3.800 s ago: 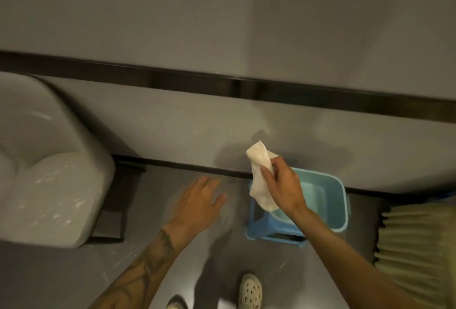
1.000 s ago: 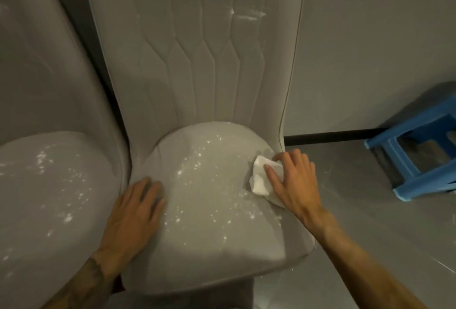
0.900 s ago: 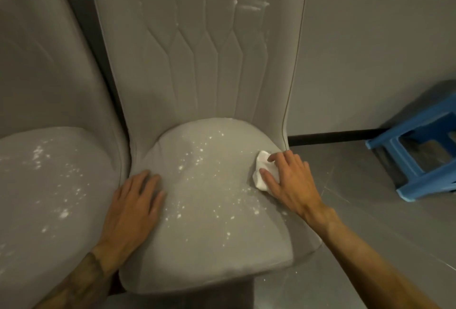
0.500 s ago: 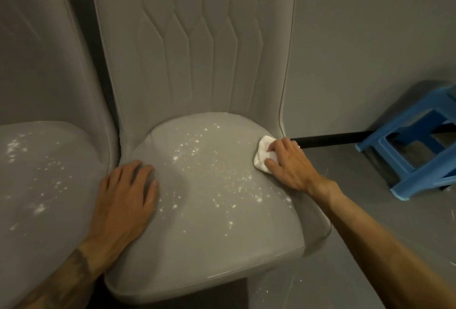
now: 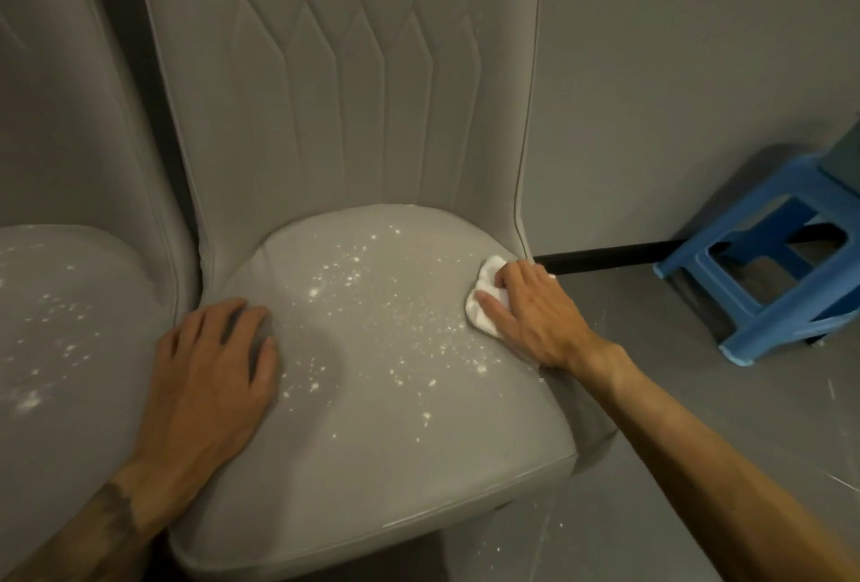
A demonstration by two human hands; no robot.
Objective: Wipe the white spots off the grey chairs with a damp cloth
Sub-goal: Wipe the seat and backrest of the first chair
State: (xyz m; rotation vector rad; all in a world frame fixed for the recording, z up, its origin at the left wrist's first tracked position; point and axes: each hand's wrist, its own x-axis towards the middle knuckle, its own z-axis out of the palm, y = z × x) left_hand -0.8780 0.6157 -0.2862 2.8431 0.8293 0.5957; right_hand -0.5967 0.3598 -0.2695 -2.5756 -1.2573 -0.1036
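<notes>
Grey chair (image 5: pixel 372 418), quilted back against a grey wall — seat flecked with white spots (image 5: pixel 372 302), thickest at centre. Right hand (image 5: pixel 530 307), grip closed on a bunched white cloth (image 5: pixel 484 302), pressed at the seat's right rear edge; left hand (image 5: pixel 209 377) flat, fingers spread, on the left edge. Second spotted chair (image 5: pixel 60 349) just beside on the left; blue stool (image 5: pixel 763 265) on grey floor — right.

Grey upholstered chair (image 5: pixel 353 125), stitched backrest, upright; seat carries scattered white spots (image 5: pixel 372 302) across centre and right. Second grey chair (image 5: pixel 60 302) just beside it on the left, seat likewise spotted. White cloth (image 5: pixel 484 302), bunched, lies at seat's right rear edge.
</notes>
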